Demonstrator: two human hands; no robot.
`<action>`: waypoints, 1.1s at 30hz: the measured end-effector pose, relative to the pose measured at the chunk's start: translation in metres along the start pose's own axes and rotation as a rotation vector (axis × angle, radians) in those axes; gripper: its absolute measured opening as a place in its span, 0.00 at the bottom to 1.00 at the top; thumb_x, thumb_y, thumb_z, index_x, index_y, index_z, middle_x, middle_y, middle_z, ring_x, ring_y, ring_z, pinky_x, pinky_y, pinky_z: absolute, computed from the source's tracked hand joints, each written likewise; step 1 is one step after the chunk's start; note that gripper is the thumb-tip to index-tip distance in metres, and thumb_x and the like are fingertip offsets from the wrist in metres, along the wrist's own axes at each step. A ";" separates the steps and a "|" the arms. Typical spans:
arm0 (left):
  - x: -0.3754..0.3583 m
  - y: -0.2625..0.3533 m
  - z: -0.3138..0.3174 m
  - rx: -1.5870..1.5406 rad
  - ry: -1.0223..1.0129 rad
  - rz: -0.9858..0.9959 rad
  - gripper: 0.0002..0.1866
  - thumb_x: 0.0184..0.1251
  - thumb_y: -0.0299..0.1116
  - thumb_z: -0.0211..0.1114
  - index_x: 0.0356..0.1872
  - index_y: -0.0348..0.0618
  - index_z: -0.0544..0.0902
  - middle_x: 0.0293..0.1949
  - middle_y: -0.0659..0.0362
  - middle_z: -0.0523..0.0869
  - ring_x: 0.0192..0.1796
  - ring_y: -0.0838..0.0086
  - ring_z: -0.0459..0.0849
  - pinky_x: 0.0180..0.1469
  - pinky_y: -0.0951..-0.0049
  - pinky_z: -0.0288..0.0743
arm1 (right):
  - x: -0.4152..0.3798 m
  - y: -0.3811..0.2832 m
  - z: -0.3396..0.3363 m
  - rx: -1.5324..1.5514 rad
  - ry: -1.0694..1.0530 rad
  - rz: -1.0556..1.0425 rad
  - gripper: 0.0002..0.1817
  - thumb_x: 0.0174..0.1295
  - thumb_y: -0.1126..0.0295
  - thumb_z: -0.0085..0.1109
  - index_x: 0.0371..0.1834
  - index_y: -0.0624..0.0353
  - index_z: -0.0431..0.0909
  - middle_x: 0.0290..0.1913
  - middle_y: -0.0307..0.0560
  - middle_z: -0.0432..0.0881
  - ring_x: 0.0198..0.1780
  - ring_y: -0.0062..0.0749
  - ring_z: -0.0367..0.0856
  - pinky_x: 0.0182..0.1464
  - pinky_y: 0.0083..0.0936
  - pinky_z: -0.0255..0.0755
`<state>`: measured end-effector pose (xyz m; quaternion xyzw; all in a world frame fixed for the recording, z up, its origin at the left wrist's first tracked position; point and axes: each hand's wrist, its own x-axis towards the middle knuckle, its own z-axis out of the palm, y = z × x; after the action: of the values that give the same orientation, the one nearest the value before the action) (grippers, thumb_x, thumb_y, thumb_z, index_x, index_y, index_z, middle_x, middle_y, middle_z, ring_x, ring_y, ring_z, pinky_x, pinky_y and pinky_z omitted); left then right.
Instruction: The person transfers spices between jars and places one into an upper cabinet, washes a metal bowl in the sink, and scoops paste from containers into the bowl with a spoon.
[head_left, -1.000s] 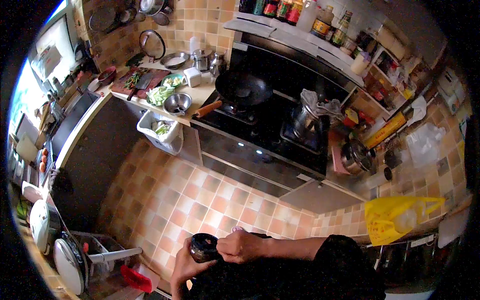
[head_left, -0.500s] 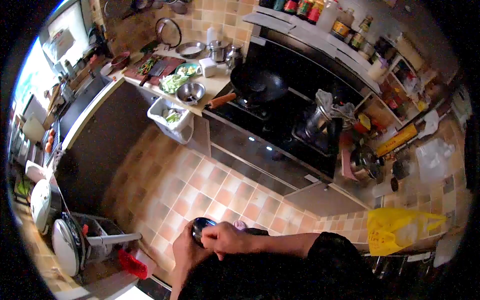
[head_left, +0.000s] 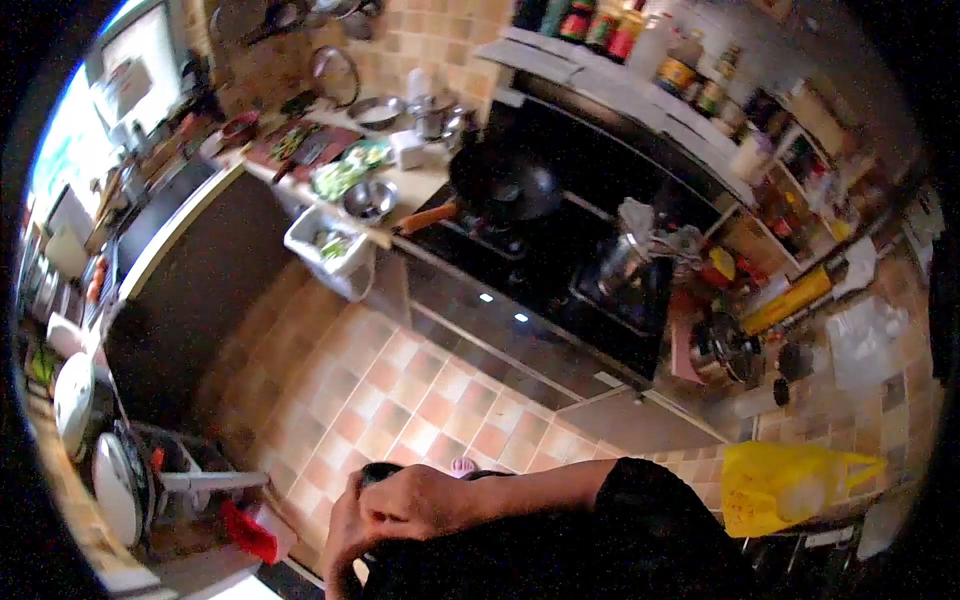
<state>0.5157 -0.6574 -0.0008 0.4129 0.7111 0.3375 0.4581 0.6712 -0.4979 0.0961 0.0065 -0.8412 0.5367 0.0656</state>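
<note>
Near the bottom centre, my left hand [head_left: 343, 530] is wrapped round a dark, shiny round object [head_left: 380, 471], of which only the top edge shows. My right hand [head_left: 418, 502] is closed against it from the right, with its fingers folded inward. Whatever sits between those fingers is hidden. Both hands are close together in front of my dark clothing, above the tiled floor [head_left: 420, 430].
A black wok [head_left: 505, 185] sits on the stove, a metal pot [head_left: 625, 260] to its right. On the counter are a steel bowl [head_left: 370, 200] and chopped greens [head_left: 340, 178]. Below stands a white bin [head_left: 345, 270]; a yellow bag [head_left: 775, 490] is at the right.
Both hands have shifted slightly left and down in view, and my right hand now covers more of the dark object. The whole scene is shifted slightly because the camera moved.
</note>
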 end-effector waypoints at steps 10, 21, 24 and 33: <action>-0.010 0.071 0.019 -0.483 -0.368 -0.242 0.37 0.40 0.34 0.87 0.57 0.40 0.82 0.50 0.55 0.87 0.53 0.67 0.86 0.55 0.63 0.81 | -0.031 0.031 -0.015 -0.172 -0.085 -0.279 0.15 0.59 0.62 0.64 0.41 0.63 0.81 0.49 0.52 0.83 0.52 0.50 0.82 0.57 0.40 0.76; -0.012 0.091 0.047 0.260 -0.261 0.233 0.50 0.37 0.46 0.87 0.66 0.41 0.73 0.53 0.48 0.86 0.56 0.54 0.85 0.61 0.61 0.77 | -0.021 0.079 -0.011 -0.273 0.116 -0.085 0.11 0.61 0.63 0.59 0.40 0.57 0.81 0.37 0.55 0.83 0.38 0.55 0.84 0.41 0.43 0.78; -0.017 0.088 0.052 0.220 -0.055 0.230 0.55 0.38 0.46 0.86 0.71 0.40 0.68 0.57 0.46 0.84 0.61 0.54 0.82 0.65 0.60 0.75 | -0.026 0.105 -0.023 -0.355 0.157 0.125 0.10 0.68 0.63 0.57 0.38 0.57 0.81 0.35 0.57 0.84 0.37 0.58 0.84 0.38 0.48 0.77; 0.001 0.021 -0.003 -0.304 0.469 0.054 0.48 0.42 0.36 0.85 0.67 0.37 0.69 0.56 0.53 0.83 0.57 0.68 0.82 0.63 0.67 0.75 | -0.025 0.102 -0.010 -0.163 -0.255 0.420 0.11 0.70 0.65 0.54 0.50 0.53 0.81 0.38 0.57 0.87 0.41 0.56 0.86 0.46 0.46 0.79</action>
<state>0.5181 -0.6480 0.0176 0.2689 0.7275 0.5390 0.3285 0.6892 -0.4474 0.0055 -0.1059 -0.8660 0.4640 -0.1533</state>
